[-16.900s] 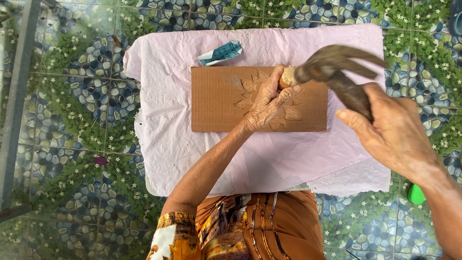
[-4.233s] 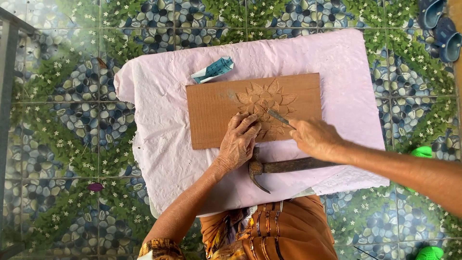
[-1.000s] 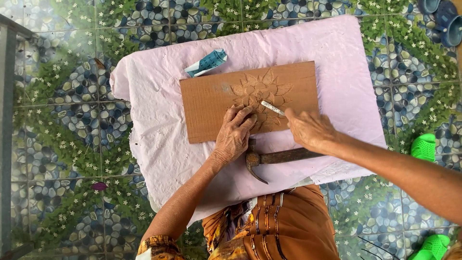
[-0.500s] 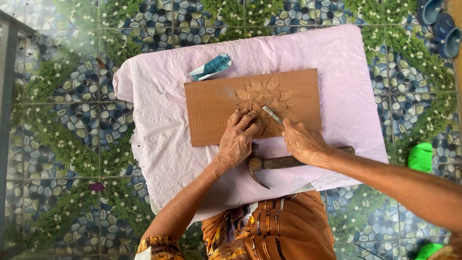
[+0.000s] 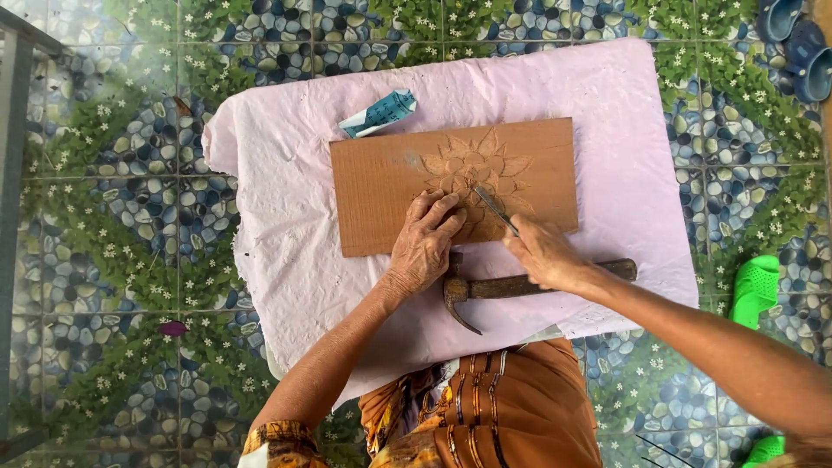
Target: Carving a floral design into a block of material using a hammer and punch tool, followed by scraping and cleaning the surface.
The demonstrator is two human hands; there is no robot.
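My left hand (image 5: 425, 247) presses flat, fingers spread, on the wooden board (image 5: 390, 186) lying on the pink cloth (image 5: 277, 225), my right hand (image 5: 542, 256) pinching a thin chisel (image 5: 494, 208) against its carved flower (image 5: 472, 169), claw hammer (image 5: 503, 286) resting just below.

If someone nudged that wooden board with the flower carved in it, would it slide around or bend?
The wooden board looks flat and rigid, so it would probably not bend. It lies on a soft pink cloth, which likely grips it somewhat. The left hand presses on it while the right hand works a thin carving tool, hinting it could shift otherwise.
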